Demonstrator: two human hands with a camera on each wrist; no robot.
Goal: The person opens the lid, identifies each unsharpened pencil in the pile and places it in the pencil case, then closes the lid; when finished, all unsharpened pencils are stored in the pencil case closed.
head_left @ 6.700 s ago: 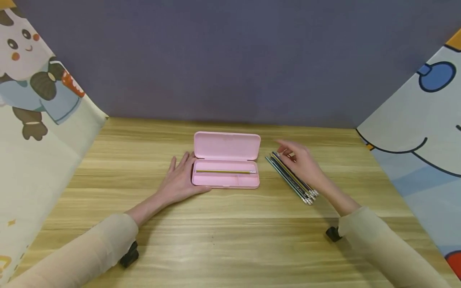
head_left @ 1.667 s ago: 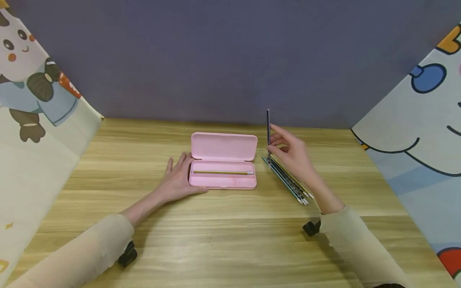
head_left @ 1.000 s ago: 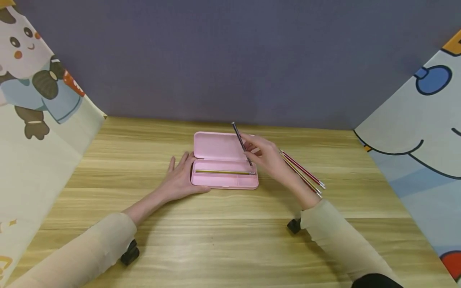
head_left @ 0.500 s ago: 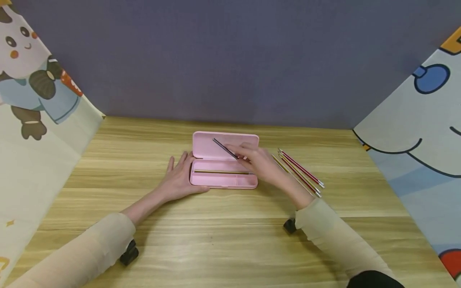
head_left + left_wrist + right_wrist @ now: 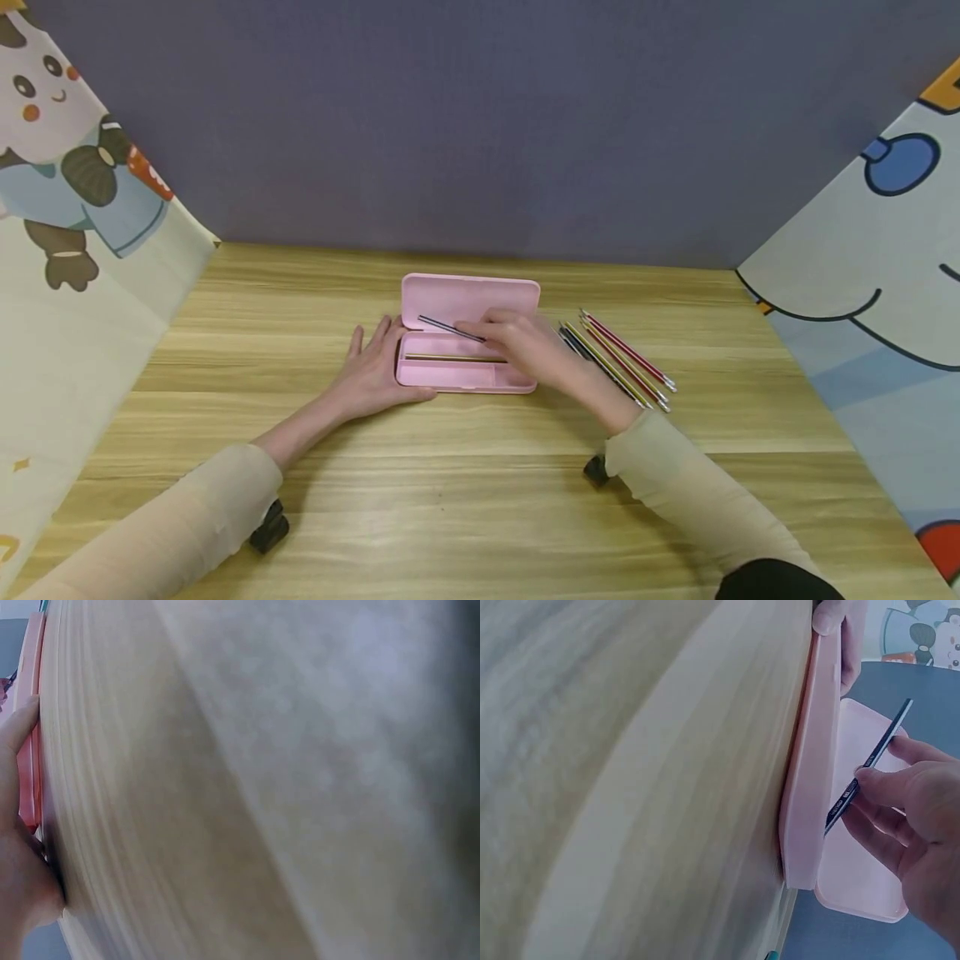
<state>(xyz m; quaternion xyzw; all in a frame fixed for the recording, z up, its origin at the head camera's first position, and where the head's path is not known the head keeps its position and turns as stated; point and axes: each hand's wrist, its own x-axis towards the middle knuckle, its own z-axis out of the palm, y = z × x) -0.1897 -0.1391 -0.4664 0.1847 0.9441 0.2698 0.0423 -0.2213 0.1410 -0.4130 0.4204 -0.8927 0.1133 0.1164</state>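
Note:
An open pink pencil case [image 5: 453, 377] lies on the table, its lid [image 5: 468, 292] tipped back. My left hand [image 5: 367, 375] rests against the case's left end, fingers spread and thumb along the front edge. One yellow-and-dark striped pencil [image 5: 450, 358] lies in the long rear compartment. Above that compartment, my right hand [image 5: 521, 343] pinches a dark pencil [image 5: 870, 761] between thumb and fingers. That pencil slants, its far end pointing left in front of the lid. Its lower end drops behind the case wall in the right wrist view.
Right of the case lies a loose bunch of several pencils [image 5: 626, 354], red, yellow and dark, partly hidden by my right forearm. A dark grey panel [image 5: 480, 125] stands at the table's back edge. Cartoon-printed panels [image 5: 855, 250] flank both sides.
My right hand lifted the dark pencil from the bunch, carried it left over the case, and lowered and tilted it from upright toward flat. My left hand stayed at the case.

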